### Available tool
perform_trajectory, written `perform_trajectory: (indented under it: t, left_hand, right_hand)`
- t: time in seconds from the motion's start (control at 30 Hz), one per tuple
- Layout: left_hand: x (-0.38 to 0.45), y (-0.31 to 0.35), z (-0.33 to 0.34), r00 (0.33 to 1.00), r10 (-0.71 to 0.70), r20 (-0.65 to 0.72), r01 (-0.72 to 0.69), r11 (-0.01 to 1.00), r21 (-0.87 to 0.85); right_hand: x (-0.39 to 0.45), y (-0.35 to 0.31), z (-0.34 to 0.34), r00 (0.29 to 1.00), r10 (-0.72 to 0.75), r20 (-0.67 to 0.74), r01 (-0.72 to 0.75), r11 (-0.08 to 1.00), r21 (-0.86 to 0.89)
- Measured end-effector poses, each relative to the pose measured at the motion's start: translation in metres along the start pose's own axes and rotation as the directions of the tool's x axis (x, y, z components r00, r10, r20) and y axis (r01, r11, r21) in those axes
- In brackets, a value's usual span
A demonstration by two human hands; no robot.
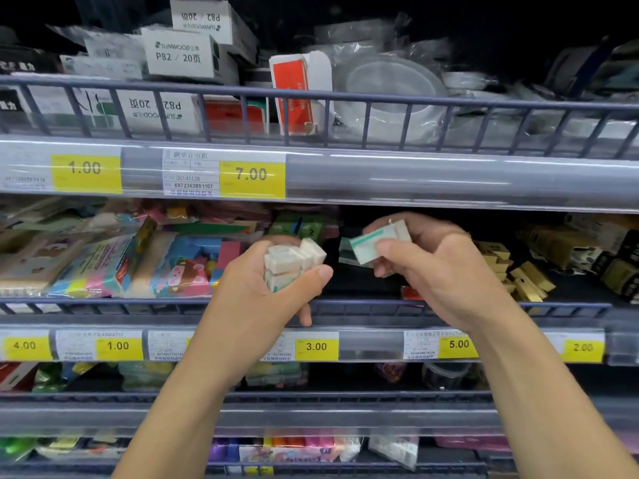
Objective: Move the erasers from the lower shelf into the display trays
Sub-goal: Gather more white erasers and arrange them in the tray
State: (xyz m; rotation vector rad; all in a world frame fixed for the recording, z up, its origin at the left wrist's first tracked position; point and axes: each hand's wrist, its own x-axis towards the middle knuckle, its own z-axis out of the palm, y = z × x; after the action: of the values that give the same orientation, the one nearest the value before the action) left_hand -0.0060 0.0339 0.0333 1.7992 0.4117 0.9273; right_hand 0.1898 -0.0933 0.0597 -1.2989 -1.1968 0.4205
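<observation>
Erasers (292, 262) sit bunched in the left hand (256, 299), small white blocks in clear wrap, one with a pale green edge low in the bunch; the grip is closed round them, thumb across the front, fingers behind. The right hand (439, 271) pinches a single eraser (378, 242) between thumb and fingers: white, with a teal-green stripe on its sleeve, tilted, its left end poking free. Just left of it a clear packet (345, 252) with a green tint stands at the dark gap in the middle shelf (363, 307). Both hands hover in front of that shelf, above its wire rail, near each other but apart. Colourful packs (179, 261) lie to the left, yellow boxes (518, 274) to the right. Yellow price tags (316, 346) line the shelf edge below the hands.
</observation>
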Motion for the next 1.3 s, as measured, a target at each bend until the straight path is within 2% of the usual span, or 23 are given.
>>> perform_trajectory:
  t: [0.1,0.23,0.33,0.47,0.63,0.77,0.9,1.07,1.3]
  left_hand:
    - [-0.015,-0.002,0.000,0.999,-0.004,0.040,0.007,0.996,-0.094]
    - [-0.042,-0.017,0.003,0.996,-0.053,0.074,0.061,0.992,-0.110]
    - [-0.064,-0.034,0.005,0.990,-0.116,0.084,0.126,0.983,-0.136]
    - [-0.097,-0.071,0.016,0.947,-0.297,0.120,0.314,0.935,-0.162]
    - [-0.152,-0.132,0.040,0.806,-0.563,0.182,0.591,0.785,-0.187]
    - [-0.209,-0.180,0.051,0.635,-0.753,0.171,0.772,0.611,-0.178]
    - [-0.267,-0.210,0.059,0.494,-0.860,0.123,0.863,0.470,-0.184]
    - [-0.333,-0.219,0.070,0.355,-0.935,0.024,0.913,0.341,-0.222]
    - [-0.406,-0.187,0.079,0.255,-0.957,-0.139,0.881,0.289,-0.375]
  right_hand:
    - [-0.020,0.001,0.003,0.999,-0.019,-0.030,0.025,0.983,0.182]
    - [-0.058,0.009,0.007,1.000,-0.022,-0.007,0.023,0.985,0.174]
    - [-0.091,0.027,0.012,0.998,0.061,-0.023,-0.054,0.972,0.231]
    - [-0.142,0.067,0.021,0.969,0.245,-0.020,-0.233,0.942,0.242]
    - [-0.209,0.128,0.033,0.854,0.521,-0.005,-0.510,0.838,0.192]
    - [-0.267,0.178,0.039,0.712,0.700,0.059,-0.697,0.694,0.182]
    - [-0.322,0.221,0.038,0.551,0.828,0.106,-0.833,0.538,0.129]
    - [-0.368,0.253,0.034,0.411,0.896,0.168,-0.902,0.426,-0.067]
    - [-0.385,0.258,0.046,0.342,0.885,0.317,-0.846,0.437,-0.306]
